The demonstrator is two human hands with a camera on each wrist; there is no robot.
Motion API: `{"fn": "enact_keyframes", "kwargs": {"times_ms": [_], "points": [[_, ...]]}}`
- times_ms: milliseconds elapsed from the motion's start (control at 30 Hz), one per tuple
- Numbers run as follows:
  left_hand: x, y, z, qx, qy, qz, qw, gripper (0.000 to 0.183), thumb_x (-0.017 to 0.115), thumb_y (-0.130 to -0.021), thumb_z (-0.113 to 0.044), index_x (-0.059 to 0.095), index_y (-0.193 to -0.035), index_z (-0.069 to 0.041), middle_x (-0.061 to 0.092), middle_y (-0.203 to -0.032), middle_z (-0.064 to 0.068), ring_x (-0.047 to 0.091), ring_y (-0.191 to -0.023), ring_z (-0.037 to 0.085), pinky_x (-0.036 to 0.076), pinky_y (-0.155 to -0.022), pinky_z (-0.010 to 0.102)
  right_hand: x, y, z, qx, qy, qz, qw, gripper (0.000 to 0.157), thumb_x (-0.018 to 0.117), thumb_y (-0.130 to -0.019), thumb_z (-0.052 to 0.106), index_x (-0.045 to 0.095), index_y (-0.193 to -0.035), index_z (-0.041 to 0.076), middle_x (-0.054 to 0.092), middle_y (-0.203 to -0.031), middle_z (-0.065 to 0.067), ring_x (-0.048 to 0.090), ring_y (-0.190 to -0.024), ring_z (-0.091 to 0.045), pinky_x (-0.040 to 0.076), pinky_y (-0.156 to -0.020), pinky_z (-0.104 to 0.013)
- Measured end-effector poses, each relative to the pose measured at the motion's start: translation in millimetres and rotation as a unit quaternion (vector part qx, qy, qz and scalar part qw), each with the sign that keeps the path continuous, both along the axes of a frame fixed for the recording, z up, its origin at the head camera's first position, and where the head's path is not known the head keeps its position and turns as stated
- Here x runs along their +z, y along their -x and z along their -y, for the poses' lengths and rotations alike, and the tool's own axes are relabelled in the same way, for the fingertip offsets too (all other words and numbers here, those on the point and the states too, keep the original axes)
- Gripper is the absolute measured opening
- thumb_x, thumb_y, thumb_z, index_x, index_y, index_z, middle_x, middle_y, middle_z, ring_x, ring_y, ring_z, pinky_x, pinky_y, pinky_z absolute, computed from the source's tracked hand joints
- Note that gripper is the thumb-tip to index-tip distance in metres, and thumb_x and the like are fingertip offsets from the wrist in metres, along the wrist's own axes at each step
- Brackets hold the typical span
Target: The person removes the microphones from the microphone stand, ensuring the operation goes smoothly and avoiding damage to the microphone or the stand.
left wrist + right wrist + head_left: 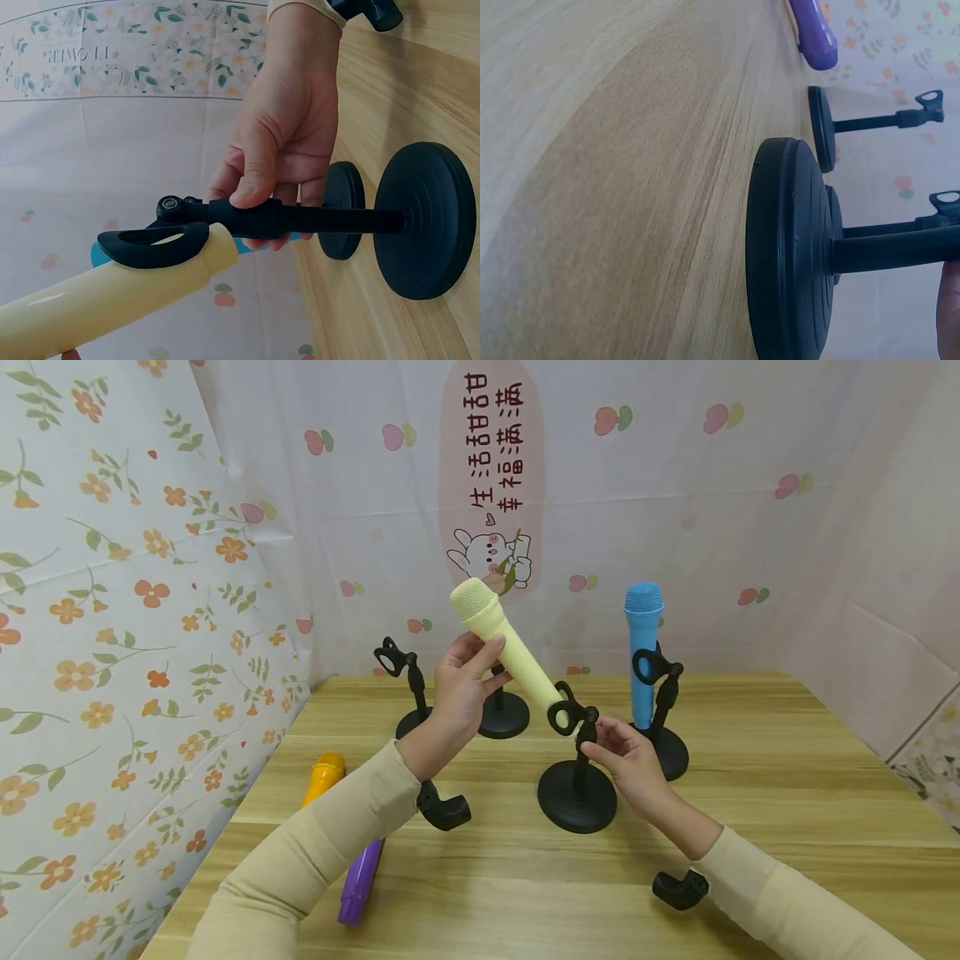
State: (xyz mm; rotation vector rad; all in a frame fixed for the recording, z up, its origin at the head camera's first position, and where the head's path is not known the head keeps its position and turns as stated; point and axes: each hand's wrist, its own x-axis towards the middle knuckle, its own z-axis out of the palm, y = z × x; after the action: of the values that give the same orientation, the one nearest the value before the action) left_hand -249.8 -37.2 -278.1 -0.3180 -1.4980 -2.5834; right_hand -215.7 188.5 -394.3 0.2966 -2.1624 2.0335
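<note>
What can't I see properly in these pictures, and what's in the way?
Purple mic: the left sleeve hides its other end in the head view; the top edge cuts it off in the right wrist view.
Orange mic: that same sleeve covers its lower part in the head view.
Left hand: the yellow mic hides some fingertips in the head view.
Right hand: the right edge cuts off most of it in the right wrist view.

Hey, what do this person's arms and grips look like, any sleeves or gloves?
The left sleeve and right sleeve are plain pale cream, leaving the wrists bare. The left grip and right grip are bare too, without visible gloves or rings. A black, bent fitting shows beside the left sleeve; a similar black piece shows by the right.
</note>
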Motion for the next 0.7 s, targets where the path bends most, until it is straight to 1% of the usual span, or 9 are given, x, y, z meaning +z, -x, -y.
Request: {"fn": "enact_keyframes", "kwargs": {"times_ms": [67, 200, 400, 567, 700], "points": [[0.5, -0.6, 0.1, 0.002, -0.003, 0.003, 1.0000, 0.019, 0.064, -0.094, -0.007, 0.063, -0.113, -0.005, 0.060, -0.104, 0.005, 0.057, -0.087, 0.017, 0.054, -0.085, 0.045, -0.9, 0.4, 0.0, 0.001, 0.002, -0.001, 1.000, 0.032, 0.068, -0.092, 0.007, 0.055, -0.120, -0.003, 0.057, -0.100, 0.004, 0.054, -0.094, -0.011, 0.049, -0.082, -0.018], [1.4, -0.7, 0.4, 0.006, -0.012, 0.005, 0.9999, 0.016, 0.065, -0.094, -0.007, 0.064, -0.110, -0.006, 0.060, -0.101, 0.005, 0.056, -0.085, 0.016, 0.055, -0.083, 0.045, -2.6, 1.5, -0.3, 0.002, 0.006, -0.002, 1.000, 0.027, 0.069, -0.092, 0.009, 0.059, -0.116, 0.005, 0.058, -0.099, 0.004, 0.055, -0.094, -0.011, 0.049, -0.083, -0.019], [1.8, 0.2, 1.4, 0.007, -0.016, 0.002, 0.9998, 0.019, 0.065, -0.094, -0.007, 0.063, -0.113, -0.005, 0.061, -0.103, 0.005, 0.058, -0.085, 0.016, 0.054, -0.083, 0.045, -3.5, 2.2, -1.5, 0.005, 0.008, -0.008, 1.000, 0.022, 0.069, -0.092, 0.010, 0.062, -0.113, 0.013, 0.058, -0.098, 0.004, 0.054, -0.093, -0.011, 0.050, -0.082, -0.018], [2.2, 1.1, 2.3, 0.006, -0.013, 0.002, 0.9999, 0.021, 0.065, -0.094, -0.009, 0.062, -0.115, -0.004, 0.060, -0.104, 0.006, 0.058, -0.086, 0.017, 0.054, -0.085, 0.045, -3.8, 3.2, -2.3, 0.006, 0.007, -0.007, 1.000, 0.021, 0.068, -0.092, 0.010, 0.061, -0.111, 0.015, 0.058, -0.098, 0.004, 0.054, -0.092, -0.011, 0.050, -0.082, -0.018], [2.7, 0.3, 3.4, 0.008, -0.014, 0.003, 0.9999, 0.020, 0.065, -0.094, -0.009, 0.062, -0.114, -0.004, 0.061, -0.104, 0.006, 0.058, -0.085, 0.017, 0.054, -0.084, 0.044, -3.0, 2.9, -1.9, 0.004, 0.003, -0.004, 1.000, 0.023, 0.068, -0.092, 0.009, 0.059, -0.113, 0.010, 0.056, -0.099, 0.003, 0.052, -0.092, -0.011, 0.050, -0.082, -0.018]]}}
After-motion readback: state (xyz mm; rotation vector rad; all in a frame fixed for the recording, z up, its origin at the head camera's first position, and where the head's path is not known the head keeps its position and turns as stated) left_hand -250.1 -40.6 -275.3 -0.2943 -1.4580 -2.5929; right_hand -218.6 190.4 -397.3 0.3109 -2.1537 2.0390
